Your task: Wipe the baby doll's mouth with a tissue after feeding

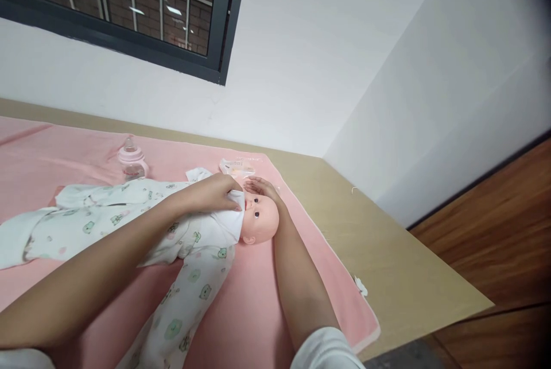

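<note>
A baby doll (pixel 262 222) lies on its back on a pink mat (pixel 249 300), its head toward the right. It wears a white outfit (pixel 133 202) printed with green and pink animals. My left hand (pixel 219 192) is closed on the edge of a white cloth (pixel 230 221) at the doll's chin and neck; the cloth covers the lower face. Against the far side of the doll's head rests my right hand (pixel 262 187), its fingers stretched out and partly hidden by the head.
A pink-topped baby bottle (pixel 132 159) stands beyond the doll's body. A clear plastic packet (pixel 236 168) lies past my hands. The mat covers part of a wooden table (pixel 344 214) against a white wall, with a barred window above. A small white item (pixel 360 286) sits by the mat's right edge.
</note>
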`<state>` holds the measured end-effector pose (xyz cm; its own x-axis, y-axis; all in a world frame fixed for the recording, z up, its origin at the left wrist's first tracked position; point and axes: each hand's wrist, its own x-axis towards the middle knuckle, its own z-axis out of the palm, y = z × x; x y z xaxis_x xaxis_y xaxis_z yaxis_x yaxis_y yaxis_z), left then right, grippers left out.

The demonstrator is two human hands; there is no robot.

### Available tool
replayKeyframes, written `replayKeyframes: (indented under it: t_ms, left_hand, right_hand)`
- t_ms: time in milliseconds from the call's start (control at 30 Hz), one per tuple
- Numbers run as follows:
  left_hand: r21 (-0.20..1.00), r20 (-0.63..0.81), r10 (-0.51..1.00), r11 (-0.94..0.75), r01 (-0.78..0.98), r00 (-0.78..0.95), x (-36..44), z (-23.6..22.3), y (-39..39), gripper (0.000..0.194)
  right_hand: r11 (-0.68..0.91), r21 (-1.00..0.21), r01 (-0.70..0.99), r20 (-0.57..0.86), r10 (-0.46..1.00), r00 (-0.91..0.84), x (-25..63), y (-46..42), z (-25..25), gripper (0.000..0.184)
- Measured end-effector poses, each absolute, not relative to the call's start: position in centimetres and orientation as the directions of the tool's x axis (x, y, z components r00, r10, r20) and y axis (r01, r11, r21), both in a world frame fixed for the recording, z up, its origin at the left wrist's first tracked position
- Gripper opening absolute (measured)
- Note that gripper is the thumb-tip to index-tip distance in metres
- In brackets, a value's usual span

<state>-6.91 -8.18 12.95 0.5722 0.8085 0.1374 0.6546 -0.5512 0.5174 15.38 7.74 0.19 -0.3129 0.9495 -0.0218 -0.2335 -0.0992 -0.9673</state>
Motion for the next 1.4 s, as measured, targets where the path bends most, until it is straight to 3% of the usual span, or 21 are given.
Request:
replayKeyframes:
  t_ms: [233, 533, 933, 1100, 1400]
  left_hand:
    - [0.468, 0.202, 0.803, -0.582, 0.665, 0.56, -7.3, 12.8, -7.7, 0.024]
    - [0.391, 0.284, 0.749, -0.661, 0.64, 0.599, -7.6, 12.8, -7.6, 0.013]
    - [0.324, 0.363, 0.715, -0.698, 0.639, 0.597, -7.5, 12.3, -7.1, 0.023]
    - [0.324, 0.39, 0.713, -0.699, 0.638, 0.583, -7.4, 12.0, -7.0, 0.025]
    - [0.425, 0.349, 0.763, -0.646, 0.634, 0.544, -7.3, 12.3, -7.0, 0.027]
  right_hand:
    - [-0.111, -0.965, -0.239, -0.034, 0.953, -0.302, 15.3, 7.5, 0.4, 0.028]
    - [-0.058, -0.981, -0.183, 0.003, 0.949, -0.315, 15.4, 7.7, 0.4, 0.03]
    - [-0.071, -0.985, -0.159, -0.018, 0.948, -0.316, 15.3, 8.0, 0.4, 0.032]
    - [-0.078, -0.985, -0.154, -0.027, 0.951, -0.308, 15.2, 7.8, 0.4, 0.033]
    - [-0.086, -0.982, -0.166, -0.029, 0.947, -0.319, 15.1, 6.9, 1.2, 0.032]
